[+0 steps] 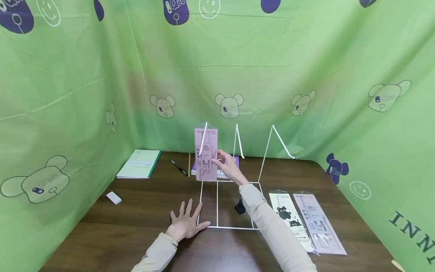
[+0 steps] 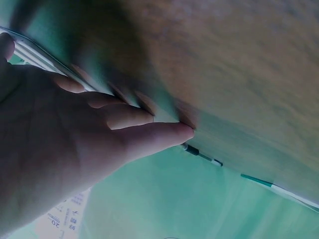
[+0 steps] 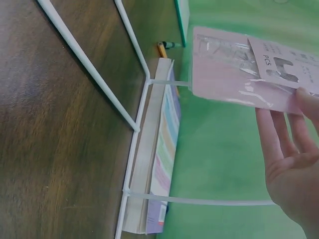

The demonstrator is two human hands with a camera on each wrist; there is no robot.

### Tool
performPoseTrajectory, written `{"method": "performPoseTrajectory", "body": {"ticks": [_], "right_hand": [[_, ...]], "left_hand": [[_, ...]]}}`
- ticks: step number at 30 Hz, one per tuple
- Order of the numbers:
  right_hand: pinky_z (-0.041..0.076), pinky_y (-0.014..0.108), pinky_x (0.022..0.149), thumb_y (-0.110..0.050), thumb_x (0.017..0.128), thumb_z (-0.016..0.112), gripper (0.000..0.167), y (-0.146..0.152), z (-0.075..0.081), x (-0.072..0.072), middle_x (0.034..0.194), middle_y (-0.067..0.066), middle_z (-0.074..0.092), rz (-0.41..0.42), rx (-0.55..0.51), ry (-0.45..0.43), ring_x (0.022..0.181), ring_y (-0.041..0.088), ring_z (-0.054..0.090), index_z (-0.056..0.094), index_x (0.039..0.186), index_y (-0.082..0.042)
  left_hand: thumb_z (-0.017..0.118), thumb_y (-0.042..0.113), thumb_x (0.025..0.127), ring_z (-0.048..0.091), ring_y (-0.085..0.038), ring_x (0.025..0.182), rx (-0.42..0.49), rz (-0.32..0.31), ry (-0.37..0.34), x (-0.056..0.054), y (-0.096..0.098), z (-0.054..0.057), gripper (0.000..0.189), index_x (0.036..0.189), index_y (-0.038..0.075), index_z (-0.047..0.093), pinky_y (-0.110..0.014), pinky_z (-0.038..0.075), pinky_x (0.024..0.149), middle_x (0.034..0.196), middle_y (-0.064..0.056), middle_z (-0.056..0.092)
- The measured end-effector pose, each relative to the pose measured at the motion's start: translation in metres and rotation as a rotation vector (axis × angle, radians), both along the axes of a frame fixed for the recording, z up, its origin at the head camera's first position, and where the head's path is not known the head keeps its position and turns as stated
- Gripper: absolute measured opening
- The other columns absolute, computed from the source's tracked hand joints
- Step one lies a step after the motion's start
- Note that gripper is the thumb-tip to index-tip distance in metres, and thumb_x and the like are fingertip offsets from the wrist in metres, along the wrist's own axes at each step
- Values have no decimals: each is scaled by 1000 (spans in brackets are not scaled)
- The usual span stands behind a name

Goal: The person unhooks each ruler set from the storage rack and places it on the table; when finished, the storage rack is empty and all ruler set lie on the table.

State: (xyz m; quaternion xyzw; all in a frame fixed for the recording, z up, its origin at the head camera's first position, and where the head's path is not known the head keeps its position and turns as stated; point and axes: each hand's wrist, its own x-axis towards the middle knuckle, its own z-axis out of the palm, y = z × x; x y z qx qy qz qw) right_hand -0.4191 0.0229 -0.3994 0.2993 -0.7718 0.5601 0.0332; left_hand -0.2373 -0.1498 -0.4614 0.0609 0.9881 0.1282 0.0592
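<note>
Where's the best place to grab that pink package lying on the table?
I'd pinch the pink package by its right long edge, near the middle, coming in low from the right. It looks thin and lies flat, and its left side sits close beside the cat-print package, while bare table borders the right.

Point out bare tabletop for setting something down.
The table is bare between the white block and left hand, and beyond the white pack and lying pink pack. Crowded: where those packs lie together, and behind the rack, at the book.
</note>
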Motion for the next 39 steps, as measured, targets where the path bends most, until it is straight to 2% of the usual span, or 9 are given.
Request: {"method": "performPoseTrajectory", "body": {"ticks": [6, 8, 12, 15, 23, 26, 31, 35, 39], "right_hand": [[57, 38, 73, -11, 96, 59, 30, 2, 6, 11, 107, 23, 65, 70, -32, -20, 93, 35, 67, 53, 123, 1], [57, 39, 73, -7, 96, 58, 30, 3, 9, 16, 108, 26, 64, 89, -34, -21, 95, 39, 66, 53, 123, 4], [56, 43, 75, -2, 96, 56, 32, 7, 23, 32, 109, 31, 62, 129, -17, -14, 98, 44, 64, 50, 126, 9], [55, 47, 76, 0, 96, 54, 34, 9, 32, 44, 108, 33, 61, 153, -6, -9, 98, 45, 63, 48, 127, 11], [54, 51, 78, 0, 96, 54, 36, 13, 35, 52, 110, 31, 61, 190, -13, -43, 101, 43, 63, 46, 130, 11], [53, 50, 80, -1, 97, 55, 38, 15, 36, 55, 113, 29, 61, 197, -10, -76, 103, 40, 63, 46, 132, 9], [53, 49, 81, -2, 97, 55, 37, 18, 39, 59, 114, 28, 61, 215, -18, -118, 105, 39, 62, 47, 132, 8], [54, 46, 80, -1, 96, 55, 39, 20, 42, 64, 115, 28, 60, 235, -27, -137, 105, 39, 61, 47, 133, 8], [54, 46, 79, -1, 96, 55, 41, 22, 43, 68, 115, 27, 60, 259, -25, -151, 103, 39, 62, 45, 135, 7]], "left_hand": [[43, 69, 89, 16, -45, 141, 4, 2, -7, 0, -2, -1, 81, 151, 18, 30, -74, 15, 99, 156, -19, 21], [47, 66, 89, 18, -45, 140, 18, 5, 7, 1, -2, 1, 79, 150, 17, 34, -75, 17, 98, 154, -20, 24], [47, 66, 89, 19, -46, 140, 6, 1, 12, 1, -3, 3, 79, 150, 17, 34, -75, 18, 98, 154, -20, 25], [47, 66, 89, 20, -46, 140, 6, -6, 11, 1, -5, 4, 80, 150, 16, 33, -75, 19, 98, 154, -20, 25], [51, 62, 89, 20, -45, 140, 53, -33, 7, 0, -12, 3, 81, 150, 13, 32, -73, 20, 100, 153, -22, 27], [51, 62, 90, 21, -47, 139, 92, -52, 13, 2, -18, 7, 81, 150, 11, 32, -72, 20, 100, 152, -24, 28], [54, 57, 91, 26, -51, 136, 219, -84, 57, 3, -29, 17, 83, 150, 4, 31, -71, 24, 99, 149, -29, 31], [59, 54, 90, 27, -51, 135, 342, -108, 95, 5, -37, 27, 87, 149, -2, 28, -65, 27, 103, 148, -31, 30], [63, 52, 88, 24, -46, 138, 443, -127, 123, 8, -45, 36, 93, 149, -6, 24, -58, 24, 108, 150, -30, 27]]}}
